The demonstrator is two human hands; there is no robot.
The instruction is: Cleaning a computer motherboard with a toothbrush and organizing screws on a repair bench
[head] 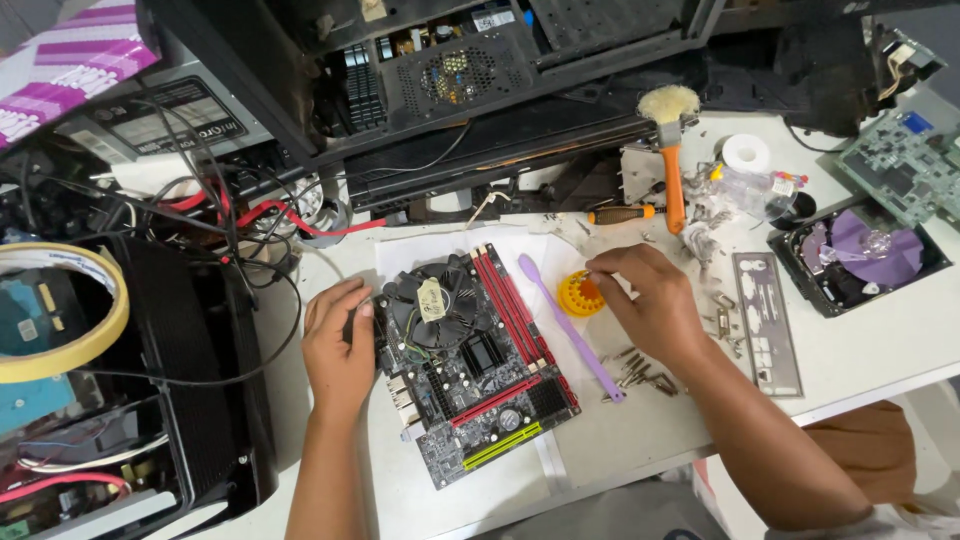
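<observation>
A black motherboard [480, 385] with red slots and a round cooler fan [432, 300] lies on a white table [880, 350]. My left hand [338, 345] rests against the board's left edge, fingers curled on it. My right hand [645, 300] hovers right of the board, its fingertips touching a small round yellow container [578, 297]. A purple plastic pry tool [570, 325] lies diagonally between the board and my right hand. Loose screws [640, 372] sit near my right wrist.
An open black computer case [480, 90] stands at the back. A brush with an orange handle [672, 150], a screwdriver [620, 213], a metal port shield [765, 320], a hard drive [860, 255] and a green circuit board [905, 165] lie right. Tangled cables [220, 225] and a tape roll [70, 310] lie left.
</observation>
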